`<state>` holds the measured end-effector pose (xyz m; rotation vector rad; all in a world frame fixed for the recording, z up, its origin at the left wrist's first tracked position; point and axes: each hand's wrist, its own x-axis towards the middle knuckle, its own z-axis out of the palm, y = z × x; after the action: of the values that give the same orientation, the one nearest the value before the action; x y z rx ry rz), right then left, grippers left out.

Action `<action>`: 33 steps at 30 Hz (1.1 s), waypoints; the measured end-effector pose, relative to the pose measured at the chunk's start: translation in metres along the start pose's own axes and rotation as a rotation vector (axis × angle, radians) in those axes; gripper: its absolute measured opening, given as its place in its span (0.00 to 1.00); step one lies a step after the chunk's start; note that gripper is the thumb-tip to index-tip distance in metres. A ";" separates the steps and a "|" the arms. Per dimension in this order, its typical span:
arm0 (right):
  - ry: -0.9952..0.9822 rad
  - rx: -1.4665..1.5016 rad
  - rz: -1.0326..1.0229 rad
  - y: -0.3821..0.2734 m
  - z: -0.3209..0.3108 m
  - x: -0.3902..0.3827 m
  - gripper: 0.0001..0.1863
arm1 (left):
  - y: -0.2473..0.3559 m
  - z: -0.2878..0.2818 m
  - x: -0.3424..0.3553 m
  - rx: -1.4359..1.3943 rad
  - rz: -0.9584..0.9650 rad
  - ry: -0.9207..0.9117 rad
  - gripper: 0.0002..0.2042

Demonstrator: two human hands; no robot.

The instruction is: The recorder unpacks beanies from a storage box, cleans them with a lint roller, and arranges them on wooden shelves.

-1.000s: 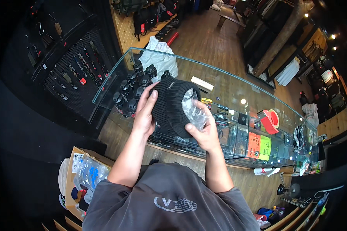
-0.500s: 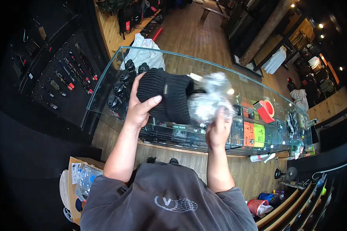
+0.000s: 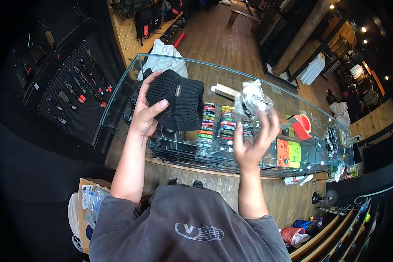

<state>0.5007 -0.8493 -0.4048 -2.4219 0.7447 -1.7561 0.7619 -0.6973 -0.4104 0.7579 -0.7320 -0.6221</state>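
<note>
My left hand (image 3: 144, 115) grips a black knit beanie (image 3: 179, 105) with a small tag, held above the glass display counter (image 3: 118, 109). My right hand (image 3: 251, 139) is raised over the counter with its fingers spread and the palm facing me. A crumpled clear plastic bag (image 3: 253, 98) sits just above those fingertips. Whether a finger still touches the bag is unclear. The beanie and the bag are well apart.
On the counter lie a red tape dispenser (image 3: 299, 124), a pale bar-shaped object (image 3: 225, 90) and a white bag (image 3: 166, 63). Coloured packs (image 3: 214, 122) and orange and green cards (image 3: 290, 150) show inside the case. A cardboard box (image 3: 85, 205) stands at lower left, a tool pegboard (image 3: 70, 87) on the left.
My right hand drew the clear plastic bag off the beanie to the right and spread its fingers. My left hand shifted the beanie to the left.
</note>
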 end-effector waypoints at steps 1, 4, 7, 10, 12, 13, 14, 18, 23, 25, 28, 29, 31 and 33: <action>-0.118 0.172 -0.082 -0.008 0.000 -0.001 0.21 | 0.002 0.003 0.001 0.006 0.002 -0.007 0.46; -0.405 0.753 0.300 -0.047 0.022 0.005 0.15 | 0.007 0.014 0.006 0.039 0.054 -0.151 0.47; -0.540 1.101 0.558 -0.042 0.047 -0.003 0.25 | 0.006 0.027 0.011 0.027 0.096 -0.320 0.41; -0.576 1.139 0.572 -0.044 0.050 -0.011 0.37 | 0.011 0.036 0.014 0.246 0.079 -0.215 0.22; -0.659 1.181 0.569 -0.037 0.051 -0.021 0.44 | 0.017 0.039 0.016 0.221 0.062 -0.206 0.19; -0.667 1.188 0.564 -0.036 0.051 -0.025 0.44 | 0.019 0.039 0.017 0.241 0.074 -0.252 0.20; -0.611 1.292 0.628 -0.037 0.051 -0.028 0.45 | 0.021 0.039 0.018 0.260 0.085 -0.302 0.20; -0.344 1.512 0.742 -0.035 0.061 -0.033 0.47 | 0.038 0.056 0.018 0.529 0.155 -0.326 0.37; -0.387 1.303 0.560 -0.038 0.059 -0.025 0.41 | 0.037 0.071 0.012 0.493 0.041 -0.247 0.51; -0.456 1.418 0.511 -0.036 0.056 -0.030 0.40 | 0.035 0.068 0.013 0.479 0.004 -0.185 0.49; -0.514 1.602 0.821 -0.029 0.052 -0.012 0.37 | 0.042 0.055 0.021 0.288 -0.120 -0.195 0.44; -0.389 1.594 0.719 -0.032 0.060 -0.011 0.33 | 0.040 0.055 0.023 0.288 -0.121 -0.196 0.44; -0.362 1.532 0.799 -0.030 0.072 -0.012 0.30 | 0.038 0.054 0.026 0.296 -0.123 -0.203 0.44; -0.357 1.482 0.887 -0.028 0.081 -0.013 0.22 | 0.032 0.057 0.027 0.309 -0.136 -0.221 0.43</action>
<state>0.5806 -0.8373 -0.4355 -1.0252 0.1823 -0.8284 0.7415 -0.7199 -0.3464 1.0404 -1.0001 -0.7333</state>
